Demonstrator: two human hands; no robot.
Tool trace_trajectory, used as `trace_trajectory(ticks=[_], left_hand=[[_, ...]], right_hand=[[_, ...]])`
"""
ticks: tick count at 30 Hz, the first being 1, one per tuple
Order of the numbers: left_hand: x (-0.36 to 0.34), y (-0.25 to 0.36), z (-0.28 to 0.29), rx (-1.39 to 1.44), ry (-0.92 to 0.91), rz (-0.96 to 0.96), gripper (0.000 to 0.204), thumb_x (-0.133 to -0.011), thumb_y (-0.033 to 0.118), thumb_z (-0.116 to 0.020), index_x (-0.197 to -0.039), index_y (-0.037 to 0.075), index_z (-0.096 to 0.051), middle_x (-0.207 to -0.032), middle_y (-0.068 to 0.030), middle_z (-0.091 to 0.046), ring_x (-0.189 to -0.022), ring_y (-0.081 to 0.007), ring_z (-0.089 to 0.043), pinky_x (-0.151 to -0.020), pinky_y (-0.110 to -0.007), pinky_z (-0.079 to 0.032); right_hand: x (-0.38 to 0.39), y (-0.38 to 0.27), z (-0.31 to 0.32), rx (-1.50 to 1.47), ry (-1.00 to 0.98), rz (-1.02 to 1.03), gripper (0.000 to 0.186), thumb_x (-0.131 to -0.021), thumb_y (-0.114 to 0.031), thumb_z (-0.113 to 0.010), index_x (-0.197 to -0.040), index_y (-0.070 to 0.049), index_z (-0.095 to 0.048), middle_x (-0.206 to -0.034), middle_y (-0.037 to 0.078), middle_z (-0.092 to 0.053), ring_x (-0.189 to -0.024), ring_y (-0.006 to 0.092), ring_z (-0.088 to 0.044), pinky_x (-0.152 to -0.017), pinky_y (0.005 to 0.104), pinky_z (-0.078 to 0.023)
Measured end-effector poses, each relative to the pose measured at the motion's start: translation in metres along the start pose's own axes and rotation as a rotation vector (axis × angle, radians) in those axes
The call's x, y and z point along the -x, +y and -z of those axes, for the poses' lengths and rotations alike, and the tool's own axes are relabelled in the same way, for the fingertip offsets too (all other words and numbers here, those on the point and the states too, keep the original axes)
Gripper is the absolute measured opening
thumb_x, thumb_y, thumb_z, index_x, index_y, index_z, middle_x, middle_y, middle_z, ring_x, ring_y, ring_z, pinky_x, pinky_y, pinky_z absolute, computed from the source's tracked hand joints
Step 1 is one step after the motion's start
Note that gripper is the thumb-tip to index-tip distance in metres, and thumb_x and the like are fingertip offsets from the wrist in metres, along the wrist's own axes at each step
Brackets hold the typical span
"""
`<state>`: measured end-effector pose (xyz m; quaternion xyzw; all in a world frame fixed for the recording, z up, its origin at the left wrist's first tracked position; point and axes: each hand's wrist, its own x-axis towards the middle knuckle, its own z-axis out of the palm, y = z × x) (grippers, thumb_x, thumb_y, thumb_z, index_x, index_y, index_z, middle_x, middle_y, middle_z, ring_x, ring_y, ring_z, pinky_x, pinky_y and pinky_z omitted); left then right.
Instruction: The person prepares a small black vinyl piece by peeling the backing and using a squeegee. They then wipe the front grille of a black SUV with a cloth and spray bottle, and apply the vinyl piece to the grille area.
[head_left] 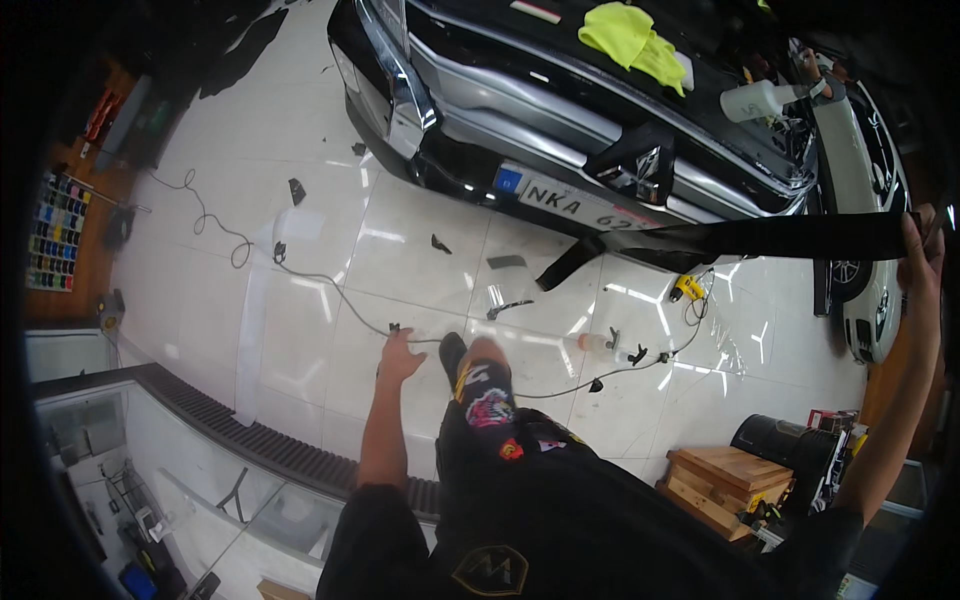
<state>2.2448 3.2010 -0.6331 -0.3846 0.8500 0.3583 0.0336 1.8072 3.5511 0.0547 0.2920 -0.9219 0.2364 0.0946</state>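
Observation:
My right hand, raised at the far right, grips one end of a long black strip. The strip stretches left in front of the car's bumper, and its other end bends down near the number plate. My left hand hangs low over the floor, thumb spread away from the fingers. A small dark piece shows at its fingertips; whether they touch it is unclear. Ahead stands a dark car with a silver grille. A yellow-green cloth lies on its bonnet.
A white spray bottle is at the car's right side, near another person's hand. A cable crosses the tiled floor by my feet. A yellow heat gun, a bottle and dark scraps lie there. Wooden boxes stand lower right.

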Motion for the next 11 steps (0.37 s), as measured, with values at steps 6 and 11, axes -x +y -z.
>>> trace_trajectory(ticks=[6, 11], left_hand=[[0.003, 0.014, -0.044, -0.292, -0.065, 0.100, 0.045, -0.088, 0.041, -0.065, -0.113, 0.003, -0.062, -0.115, -0.0184, -0.059, -0.112, -0.0367, -0.056, -0.090, -0.052, -0.047], [0.015, -0.018, -0.078, -0.430, -0.208, 0.186, 0.042, -0.093, 0.039, -0.060, -0.113, 0.003, -0.060, -0.120, -0.0171, -0.057, -0.113, -0.0345, -0.055, -0.091, -0.051, -0.046]], right_hand=[[0.044, 0.030, -0.079, -0.122, -0.034, -0.052, 0.014, -0.100, -0.022, -0.060, -0.101, -0.009, -0.055, -0.064, -0.009, -0.043, -0.044, -0.0014, -0.034, -0.039, 0.0192, -0.024], [0.054, 0.038, -0.088, -0.161, -0.091, -0.119, 0.012, -0.101, -0.021, -0.059, -0.101, -0.010, -0.053, -0.062, -0.010, -0.038, -0.045, -0.0017, -0.034, -0.040, 0.0187, -0.023]])
